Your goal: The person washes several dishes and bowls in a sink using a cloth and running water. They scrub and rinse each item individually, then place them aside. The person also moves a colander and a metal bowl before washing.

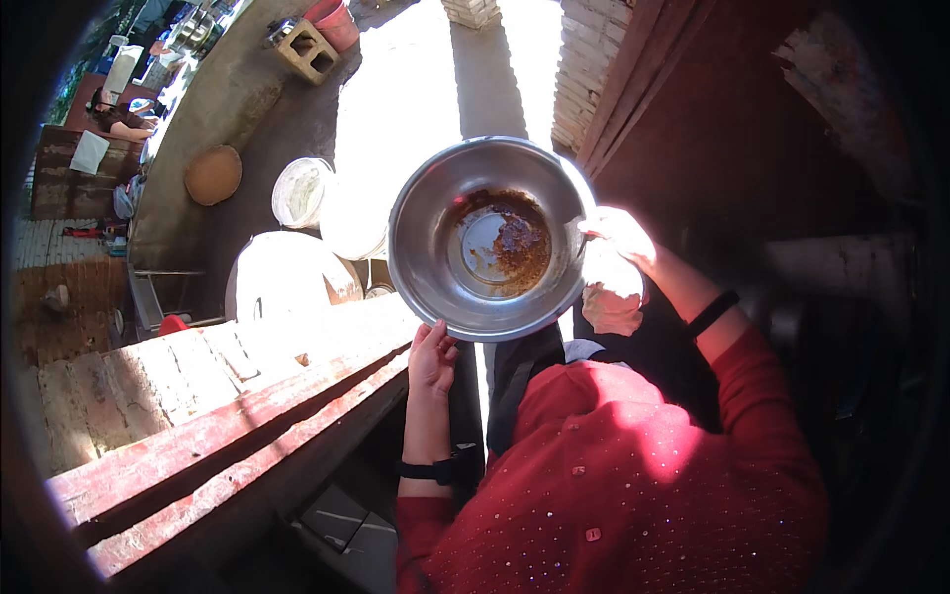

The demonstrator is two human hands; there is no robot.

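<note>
A round stainless steel basin is held up in front of my body, its open side facing me. Reddish-brown residue lies wet over part of its bottom. At the lower rim my left hand pinches the edge between thumb and fingers. My right hand grips the rim on the right side, brightly lit by sun. Below that hand hangs a pale crumpled cloth, apparently held in the same hand; the overexposure hides how.
Red-painted door frame timbers and brick wall stand at left and right. Beyond are a white bucket, a concrete block, a red bucket and a round brown lid-like disc. Another person is at the far left.
</note>
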